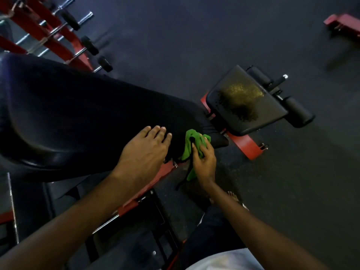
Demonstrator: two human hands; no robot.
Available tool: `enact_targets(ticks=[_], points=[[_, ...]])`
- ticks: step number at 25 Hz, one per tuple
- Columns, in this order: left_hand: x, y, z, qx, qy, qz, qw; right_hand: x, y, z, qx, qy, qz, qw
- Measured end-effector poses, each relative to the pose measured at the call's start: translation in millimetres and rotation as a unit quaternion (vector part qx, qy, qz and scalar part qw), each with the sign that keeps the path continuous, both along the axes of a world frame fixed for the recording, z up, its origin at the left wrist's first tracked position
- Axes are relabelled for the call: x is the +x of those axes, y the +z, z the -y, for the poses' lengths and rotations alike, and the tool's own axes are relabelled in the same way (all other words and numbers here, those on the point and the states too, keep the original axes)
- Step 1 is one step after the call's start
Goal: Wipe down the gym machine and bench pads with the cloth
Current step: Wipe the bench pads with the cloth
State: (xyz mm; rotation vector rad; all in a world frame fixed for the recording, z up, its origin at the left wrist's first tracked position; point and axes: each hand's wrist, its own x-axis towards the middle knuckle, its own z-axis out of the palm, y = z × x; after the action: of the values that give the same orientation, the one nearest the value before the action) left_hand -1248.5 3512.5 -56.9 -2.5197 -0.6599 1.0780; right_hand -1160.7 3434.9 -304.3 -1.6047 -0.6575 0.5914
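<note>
A long black bench back pad [78,114] runs from the left edge toward the middle. My left hand [144,149] rests flat on its near edge with straight fingers. Just right of it, my right hand [204,160] grips a green cloth [191,145] against the pad's narrow lower end; a black strap hangs over the cloth. Beyond that end lies the black seat pad [245,102], with a worn yellowish patch in its middle. Two black roller pads [298,112] sit at the seat's far side.
The red bench frame [245,147] runs under the pads on the dark rubber floor [214,36]. A red rack with chrome bars and black grips [74,36] stands at the upper left. Another red machine part [342,24] is at the upper right. My foot [233,197] is below the bench.
</note>
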Motion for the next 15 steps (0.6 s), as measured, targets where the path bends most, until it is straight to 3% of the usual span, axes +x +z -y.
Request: enact_targets(ticks=[3,8,11,15], points=[[3.0,-9.6,-2.8,0.014,0.002,-0.016,1.000,-9.3,21.1,1.0,-0.022,-0.009,-0.032,0.999],[8.5,-29.4,-6.0,0.029,-0.013,-0.041,0.999,-31.4,39.8,9.7,-0.035,0.071,-0.022,0.997],[10.2,-36.6,-7.3,0.035,-0.036,-0.056,0.997,-22.2,27.2,-0.9,-0.097,0.052,-0.025,0.994],[13.5,-43.8,-8.4,0.038,-0.035,-0.072,0.996,-13.7,26.2,-12.0,-0.105,-0.013,-0.071,0.992]])
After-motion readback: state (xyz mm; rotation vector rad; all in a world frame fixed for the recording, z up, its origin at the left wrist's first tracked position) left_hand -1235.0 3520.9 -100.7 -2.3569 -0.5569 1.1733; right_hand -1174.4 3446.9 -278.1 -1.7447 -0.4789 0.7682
